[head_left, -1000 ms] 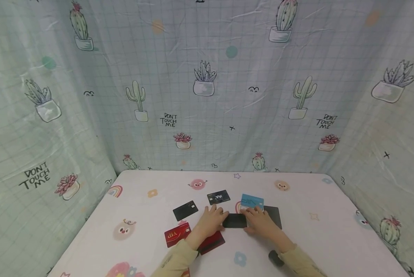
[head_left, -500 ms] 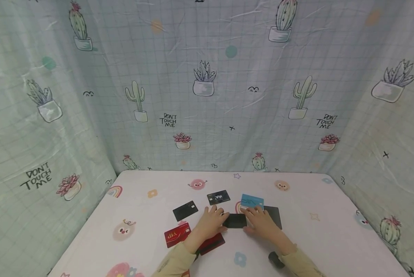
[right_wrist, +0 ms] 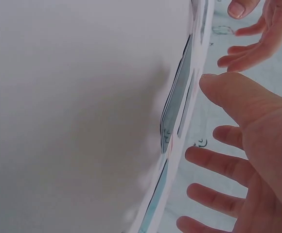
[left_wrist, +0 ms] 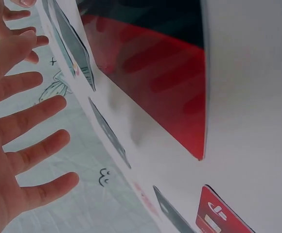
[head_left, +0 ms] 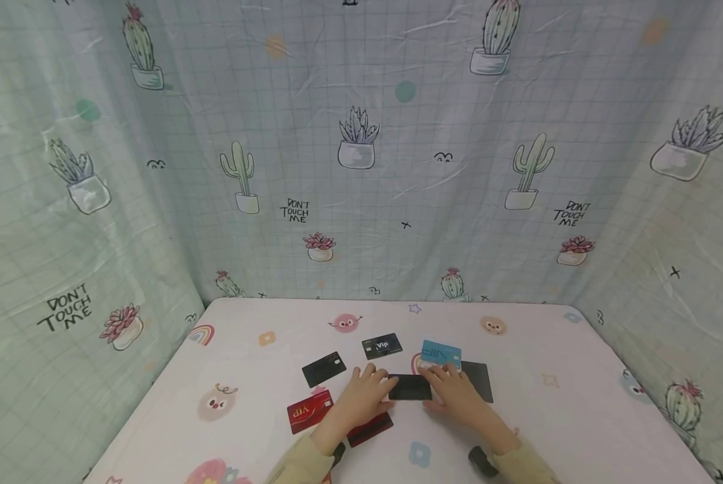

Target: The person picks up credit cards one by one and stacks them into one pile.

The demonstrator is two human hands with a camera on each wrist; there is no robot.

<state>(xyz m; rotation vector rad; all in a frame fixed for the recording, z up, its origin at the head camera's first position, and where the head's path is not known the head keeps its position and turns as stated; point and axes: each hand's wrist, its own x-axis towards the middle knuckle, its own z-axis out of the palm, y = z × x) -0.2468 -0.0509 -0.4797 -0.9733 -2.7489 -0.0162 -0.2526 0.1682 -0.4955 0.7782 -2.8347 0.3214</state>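
A black stack of cards (head_left: 410, 388) lies on the table between the two hands; its layered edges show on the stack (right_wrist: 176, 99) in the right wrist view. My left hand (head_left: 359, 398) hovers at the stack's left end, fingers spread and relaxed, holding nothing. Beneath that wrist lies a dark red card (head_left: 370, 430), partly covered by the arm; close up, the red and black card (left_wrist: 155, 73) fills the left wrist view. My right hand (head_left: 456, 398) is at the stack's right end, fingers loosely extended and grasping nothing. It overlaps a blue card (head_left: 441, 353) and a dark grey card (head_left: 477, 382).
A black VIP card (head_left: 382, 345) and a plain black card (head_left: 324, 369) lie behind and left. A red VIP card (head_left: 310, 411) sits left of the left forearm. Dark wrist cameras hang under both sleeves. Cactus-print cloth (head_left: 361, 202) walls the table's back and sides.
The left hand has drawn back slightly toward the person and to the left, off the black stack's end. The right hand has shifted back a little. The cards stay put.
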